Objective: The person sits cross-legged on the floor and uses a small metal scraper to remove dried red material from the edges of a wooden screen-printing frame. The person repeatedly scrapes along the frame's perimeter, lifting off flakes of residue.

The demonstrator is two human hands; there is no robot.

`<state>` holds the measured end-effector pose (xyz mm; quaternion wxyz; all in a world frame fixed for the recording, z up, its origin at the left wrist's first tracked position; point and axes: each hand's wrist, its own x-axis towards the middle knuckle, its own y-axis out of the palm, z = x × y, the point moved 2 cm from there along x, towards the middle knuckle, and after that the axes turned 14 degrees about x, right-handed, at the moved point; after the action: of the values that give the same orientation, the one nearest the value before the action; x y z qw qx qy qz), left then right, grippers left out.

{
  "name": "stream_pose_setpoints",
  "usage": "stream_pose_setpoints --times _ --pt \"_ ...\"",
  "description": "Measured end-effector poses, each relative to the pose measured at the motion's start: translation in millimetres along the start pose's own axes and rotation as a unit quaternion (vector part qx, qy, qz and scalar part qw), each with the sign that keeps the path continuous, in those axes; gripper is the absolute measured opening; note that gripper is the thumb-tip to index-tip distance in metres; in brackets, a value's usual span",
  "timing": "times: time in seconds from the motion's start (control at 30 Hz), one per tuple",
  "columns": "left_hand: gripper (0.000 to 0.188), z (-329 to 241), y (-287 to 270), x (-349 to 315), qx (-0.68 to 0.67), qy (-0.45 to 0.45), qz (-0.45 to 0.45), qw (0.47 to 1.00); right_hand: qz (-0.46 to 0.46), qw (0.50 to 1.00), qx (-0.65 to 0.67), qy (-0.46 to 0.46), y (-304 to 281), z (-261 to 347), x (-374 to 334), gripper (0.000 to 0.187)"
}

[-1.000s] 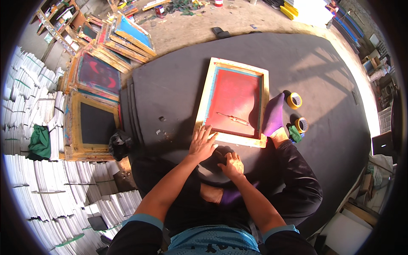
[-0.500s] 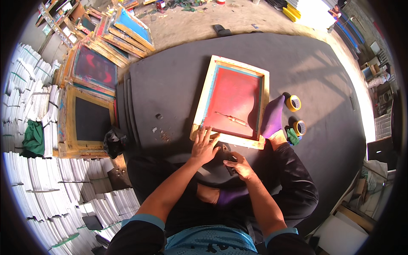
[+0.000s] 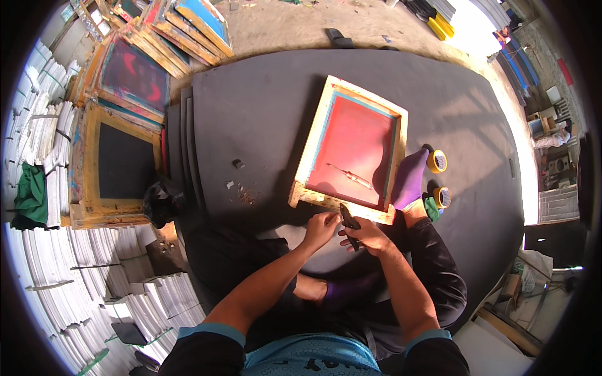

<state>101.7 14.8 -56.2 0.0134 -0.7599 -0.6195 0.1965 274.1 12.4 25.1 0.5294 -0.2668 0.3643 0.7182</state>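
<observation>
The person sits on a stack of dark grey sheets (image 3: 263, 113), legs folded. The right hand (image 3: 371, 235) has its grip clamped on a dark pliers-like tool (image 3: 349, 229), whose tip points away from the body and overlaps the near rail of a wooden frame (image 3: 316, 135); whether tip and wood touch cannot be told. The left hand (image 3: 322, 229) is just beside the tool, its fingers curled; whether its grip is together on something small cannot be told.

The frame lies slightly turned on the sheets, in front of both hands, with a red panel (image 3: 360, 141) inside a blue border. A slim screwdriver (image 3: 357, 178) rests aslant on the red panel. A purple-socked foot (image 3: 412, 175) is just beside the frame's right rail. Farther right are two yellow tape rolls (image 3: 443, 161) and a green cloth (image 3: 431, 208), the cloth beside the nearer roll. Left of the frame lie a small dark block (image 3: 238, 163) and scattered crumbs (image 3: 246, 196).
</observation>
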Motion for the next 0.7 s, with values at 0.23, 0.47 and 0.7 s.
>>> stream_pose_setpoints --times 0.23,0.47,0.7 --pt "0.038 4 16 8 -0.242 -0.141 0.109 0.954 -0.063 0.989 -0.096 0.094 -1 20 8 0.034" --pt "0.038 -4 24 7 -0.345 -0.197 0.139 0.907 -0.089 0.965 -0.222 0.104 -1 31 17 0.028" --pt "0.038 -6 31 8 -0.357 -0.223 0.132 0.897 -0.102 0.955 -0.262 0.089 -8 33 22 0.027"
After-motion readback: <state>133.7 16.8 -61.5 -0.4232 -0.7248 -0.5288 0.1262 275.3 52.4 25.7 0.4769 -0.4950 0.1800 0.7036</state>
